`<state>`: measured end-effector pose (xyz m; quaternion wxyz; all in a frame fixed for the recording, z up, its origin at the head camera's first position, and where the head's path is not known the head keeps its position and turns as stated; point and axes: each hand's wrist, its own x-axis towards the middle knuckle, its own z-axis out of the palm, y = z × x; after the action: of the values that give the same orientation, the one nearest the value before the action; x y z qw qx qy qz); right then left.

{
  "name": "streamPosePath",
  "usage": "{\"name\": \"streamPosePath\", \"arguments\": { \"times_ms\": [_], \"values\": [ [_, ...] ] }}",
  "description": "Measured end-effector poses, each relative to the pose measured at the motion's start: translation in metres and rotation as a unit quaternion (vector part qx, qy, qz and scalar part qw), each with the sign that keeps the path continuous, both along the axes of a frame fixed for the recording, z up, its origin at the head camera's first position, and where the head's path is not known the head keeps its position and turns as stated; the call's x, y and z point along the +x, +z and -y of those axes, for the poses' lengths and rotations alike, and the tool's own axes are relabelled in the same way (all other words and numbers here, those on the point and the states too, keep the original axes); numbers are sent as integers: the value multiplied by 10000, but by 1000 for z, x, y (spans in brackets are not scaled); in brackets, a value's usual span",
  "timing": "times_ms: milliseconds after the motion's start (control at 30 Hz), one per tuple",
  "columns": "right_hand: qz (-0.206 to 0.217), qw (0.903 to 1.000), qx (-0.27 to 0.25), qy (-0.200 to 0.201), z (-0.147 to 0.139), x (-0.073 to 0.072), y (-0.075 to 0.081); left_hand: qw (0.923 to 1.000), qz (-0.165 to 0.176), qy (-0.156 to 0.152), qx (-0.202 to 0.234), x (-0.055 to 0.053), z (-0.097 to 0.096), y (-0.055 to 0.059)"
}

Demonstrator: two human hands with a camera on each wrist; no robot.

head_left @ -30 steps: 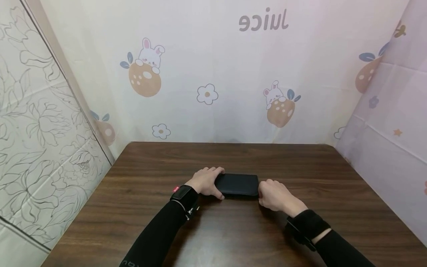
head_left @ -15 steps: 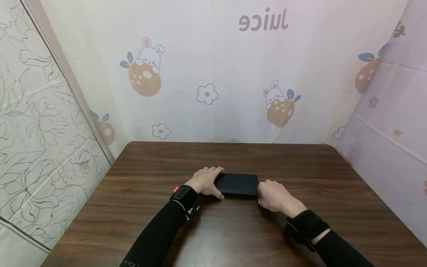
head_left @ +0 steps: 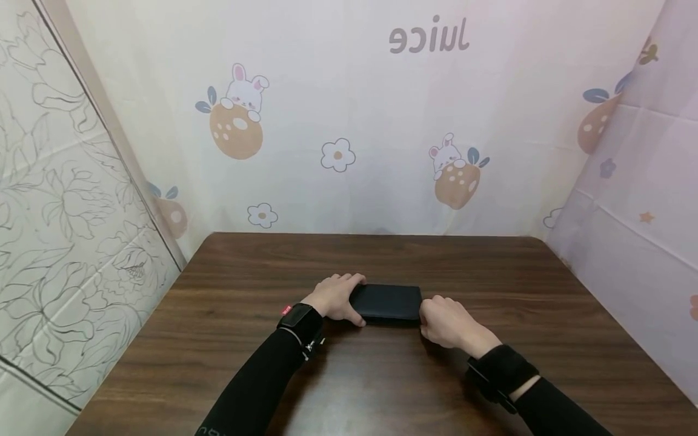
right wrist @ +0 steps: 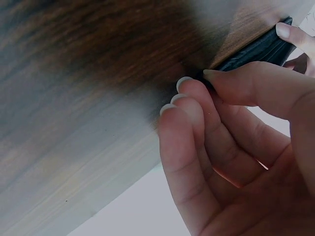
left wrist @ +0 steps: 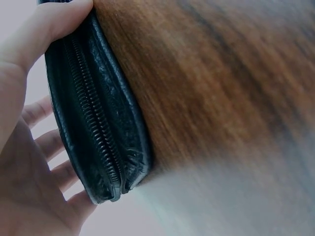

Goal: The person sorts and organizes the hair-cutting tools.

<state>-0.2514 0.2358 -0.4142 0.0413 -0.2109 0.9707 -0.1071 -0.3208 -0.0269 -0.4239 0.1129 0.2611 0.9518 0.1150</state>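
Slanting sleeves (head_left: 251,375): black, in from 7 and 5 o'clock.
Wrist straps (head_left: 504,370): dark, bulky, low over the wood; perhaps prone to scraping it, through so little clearance.
Right hand (head_left: 449,324): at the 3 o'clock end of the black pouch (head_left: 386,303), thumb and bent forefinger clamped on something small and dark; zip pull or pouch corner, impossible to tell. Likeliest trouble: losing hold, from so narrow a fingertip pinch.
Zip (left wrist: 93,105): along the 6 o'clock side, seen up close in the left wrist view; meshed or parted, hard to say. Possible jam, from creased, soft material so near the teeth or from a crooked pull.
Pouch: flat on the wood, between both hands, long sides toward 12 and 6 o'clock. Liable to buckle under too hard a squeeze, being apparently soft-walled.
Left hand (head_left: 336,300): clamped round the 9 o'clock end, thumb on the near edge, fingers at the far one. With too loose a grip, risk of a skid toward 3 o'clock under any tug.
Tabletop (head_left: 469,260): dark grain, sheen at 6 o'clock; possibly slippery.
Patterned curtain (head_left: 349,91): at 12 o'clock, well apart, no evident hazard.
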Motion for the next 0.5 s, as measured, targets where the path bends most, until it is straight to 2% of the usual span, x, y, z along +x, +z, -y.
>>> {"name": "streamPosePath", "arguments": {
  "times_ms": [500],
  "values": [
    [-93,9999,26,62,-1,0,-2,10000,14,-41,41,1,1,3]
  ]
}}
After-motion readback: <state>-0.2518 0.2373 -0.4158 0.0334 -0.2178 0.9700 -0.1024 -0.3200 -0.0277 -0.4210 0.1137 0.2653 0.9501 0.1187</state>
